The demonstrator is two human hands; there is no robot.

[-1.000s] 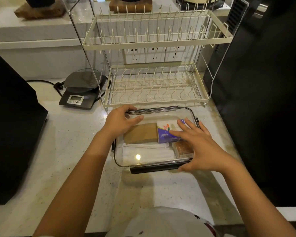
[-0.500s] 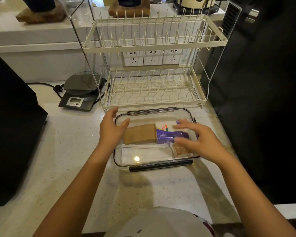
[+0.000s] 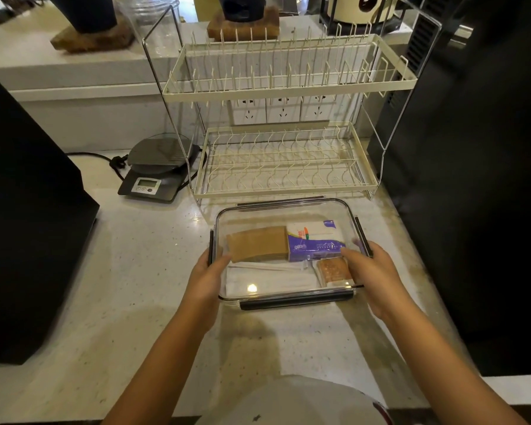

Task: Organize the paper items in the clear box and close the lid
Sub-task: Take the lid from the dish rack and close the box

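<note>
The clear box (image 3: 258,214) sits on the counter in front of the dish rack with its transparent lid on top. Through the lid I see a brown paper stack (image 3: 258,243), a purple and white tissue pack (image 3: 314,243), an orange packet (image 3: 333,269) and white paper sleeves (image 3: 267,277). My left hand (image 3: 206,277) grips the box's left side by the black latch, thumb on the lid. My right hand (image 3: 371,274) grips the right side, thumb on the lid and fingers over the right latch. A black latch bar (image 3: 295,302) runs along the front edge.
A cream two-tier dish rack (image 3: 282,167) stands right behind the box. A kitchen scale (image 3: 157,173) with a cord sits at back left. Tall black appliances flank the counter at left (image 3: 22,210) and right (image 3: 472,148). Speckled counter (image 3: 135,286) lies in front of the box.
Both hands slid off the top of the lid, toward me and outward, and now hold the box's left and right sides. The box stays in place.
</note>
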